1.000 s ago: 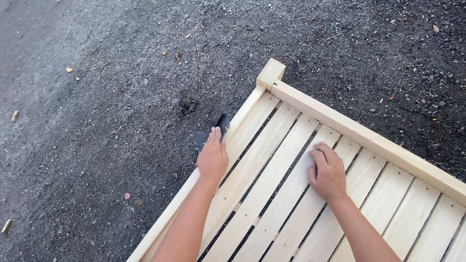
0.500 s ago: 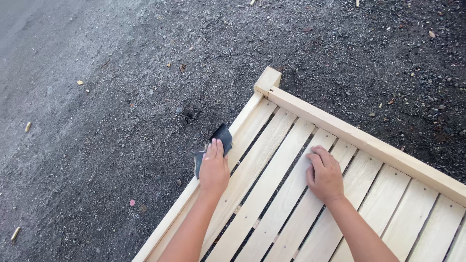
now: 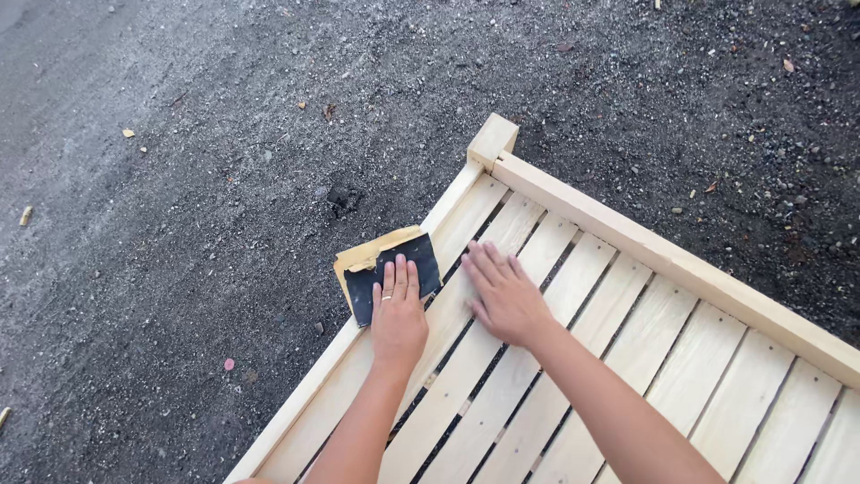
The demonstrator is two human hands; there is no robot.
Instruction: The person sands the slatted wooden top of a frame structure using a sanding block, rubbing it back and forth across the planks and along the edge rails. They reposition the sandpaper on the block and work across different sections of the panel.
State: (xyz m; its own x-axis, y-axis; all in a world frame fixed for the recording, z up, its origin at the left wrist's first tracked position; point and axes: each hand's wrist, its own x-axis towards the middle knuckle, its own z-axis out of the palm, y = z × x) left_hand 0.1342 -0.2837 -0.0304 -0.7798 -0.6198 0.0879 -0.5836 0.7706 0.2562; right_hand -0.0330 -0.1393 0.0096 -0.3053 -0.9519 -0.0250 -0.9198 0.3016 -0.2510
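Note:
A pale wooden slatted frame (image 3: 627, 229) lies on dark gravel, its corner post at the upper middle. My left hand (image 3: 398, 314) presses flat on a dark sheet of sandpaper (image 3: 421, 255) with a tan backing, at the frame's left edge rail. The sheet overhangs the rail onto the gravel side. My right hand (image 3: 503, 291) rests flat, fingers spread, on the slats just right of the left hand, holding nothing.
Dark gravel ground (image 3: 197, 224) surrounds the frame on the left and top, strewn with small stones, wood chips and a pink speck (image 3: 228, 364). The slats have narrow dark gaps between them.
My right hand has slid left across the slats, close to my left hand. The sandpaper under my left hand now shows more fully. The view has shifted a little.

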